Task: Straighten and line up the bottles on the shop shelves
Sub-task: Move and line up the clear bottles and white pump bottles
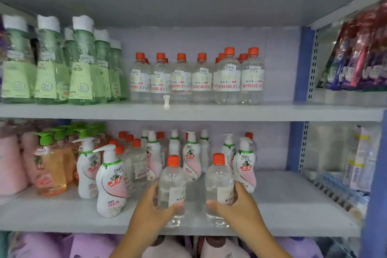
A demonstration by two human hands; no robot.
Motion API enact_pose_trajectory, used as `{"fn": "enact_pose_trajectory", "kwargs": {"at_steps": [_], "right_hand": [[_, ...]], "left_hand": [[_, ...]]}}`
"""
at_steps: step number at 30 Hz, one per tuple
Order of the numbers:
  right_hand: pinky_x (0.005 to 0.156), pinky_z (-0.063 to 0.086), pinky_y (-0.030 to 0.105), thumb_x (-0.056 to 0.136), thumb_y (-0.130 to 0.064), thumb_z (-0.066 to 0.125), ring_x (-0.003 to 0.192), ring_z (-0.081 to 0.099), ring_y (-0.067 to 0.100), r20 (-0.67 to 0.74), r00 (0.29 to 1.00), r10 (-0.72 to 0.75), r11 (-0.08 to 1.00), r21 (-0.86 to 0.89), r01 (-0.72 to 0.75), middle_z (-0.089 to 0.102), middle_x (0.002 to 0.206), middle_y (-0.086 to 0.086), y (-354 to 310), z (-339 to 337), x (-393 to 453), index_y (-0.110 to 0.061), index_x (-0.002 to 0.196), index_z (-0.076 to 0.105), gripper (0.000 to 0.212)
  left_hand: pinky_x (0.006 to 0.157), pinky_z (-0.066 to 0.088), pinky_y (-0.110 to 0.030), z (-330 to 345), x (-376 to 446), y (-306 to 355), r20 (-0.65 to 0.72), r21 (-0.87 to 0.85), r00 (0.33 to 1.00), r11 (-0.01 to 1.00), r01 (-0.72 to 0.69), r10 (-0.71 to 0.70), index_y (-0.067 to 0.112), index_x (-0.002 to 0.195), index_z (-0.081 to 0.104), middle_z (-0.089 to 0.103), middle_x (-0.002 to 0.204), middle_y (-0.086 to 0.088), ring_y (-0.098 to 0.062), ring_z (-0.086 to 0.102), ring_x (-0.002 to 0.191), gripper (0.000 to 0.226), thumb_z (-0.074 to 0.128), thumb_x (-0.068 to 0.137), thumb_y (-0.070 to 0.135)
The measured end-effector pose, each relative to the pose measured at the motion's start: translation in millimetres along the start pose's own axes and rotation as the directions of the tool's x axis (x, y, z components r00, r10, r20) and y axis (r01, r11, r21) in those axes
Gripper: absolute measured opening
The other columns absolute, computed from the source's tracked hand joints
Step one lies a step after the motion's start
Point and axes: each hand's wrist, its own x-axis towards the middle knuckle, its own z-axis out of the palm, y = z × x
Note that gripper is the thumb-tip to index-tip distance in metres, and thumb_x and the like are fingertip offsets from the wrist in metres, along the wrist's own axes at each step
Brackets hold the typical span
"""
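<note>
Head view shows your left hand (154,208) wrapped round one clear bottle (172,189) and your right hand (238,205) wrapped round a second clear bottle (219,188), fingers and thumbs curled on the smooth, see-through plastic. Both bottles are round-shouldered cylinders with ribbed orange caps and white paper labels, upright near the front edge of the lower shelf (62,220), a matte grey board. Just behind them on that shelf stand curvy white-and-pink pump bottles (111,182), glossy, with long spouts; one touches the back of your right hand's bottle. Left of those sits an orange translucent bottle (51,172) with a green flip cap. On the shelf above, a neat row of matching orange-capped bottles (196,78) stands beside tall green bottles (83,65) in crinkled wrap.
</note>
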Motion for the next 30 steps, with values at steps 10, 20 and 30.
{"fn": "enact_pose_trajectory", "kwargs": {"at_steps": [10, 20, 30], "right_hand": [[0.068, 0.053, 0.011, 0.062, -0.044, 0.091, 0.084, 0.07, -0.008, 0.025, 0.919, -0.394, 0.917, 0.078, 0.391, 0.074, 0.093, -0.027, -176, -66, -32, -0.038, 0.104, 0.067, 0.049], [0.079, 0.06, 0.04, 0.059, -0.073, 0.081, 0.082, 0.068, 0.006, -0.184, 0.895, -0.407, 0.897, -0.266, 0.353, 0.072, 0.09, -0.015, -239, -39, 87, -0.032, 0.099, 0.065, 0.06], [0.093, 0.054, 0.042, 0.062, -0.077, 0.077, 0.128, 0.055, 0.03, -0.231, 0.857, -0.46, 0.721, -0.661, 0.208, 0.035, 0.15, 0.01, -243, -6, 129, -0.018, 0.153, 0.026, 0.12]], "left_hand": [[0.063, 0.058, -0.02, -51, -70, 180, -0.073, -0.058, 0.943, 0.942, -0.33, 0.325, 0.043, 0.105, 0.065, 0.077, 0.09, 0.02, -0.002, 0.075, 0.082, 0.068, 0.091, 0.042, 0.037], [0.065, 0.045, -0.019, -91, 67, 279, -0.205, 0.194, 0.873, 0.893, -0.407, 0.442, 0.033, 0.11, 0.057, 0.065, 0.101, 0.022, 0.005, 0.061, 0.085, 0.054, 0.086, 0.07, 0.055], [0.072, 0.064, -0.033, -84, 169, 246, 0.133, 0.219, 0.978, 0.957, -0.188, 0.162, 0.017, 0.119, 0.065, 0.074, 0.106, 0.006, -0.017, 0.073, 0.089, 0.069, 0.092, 0.064, 0.049]]}}
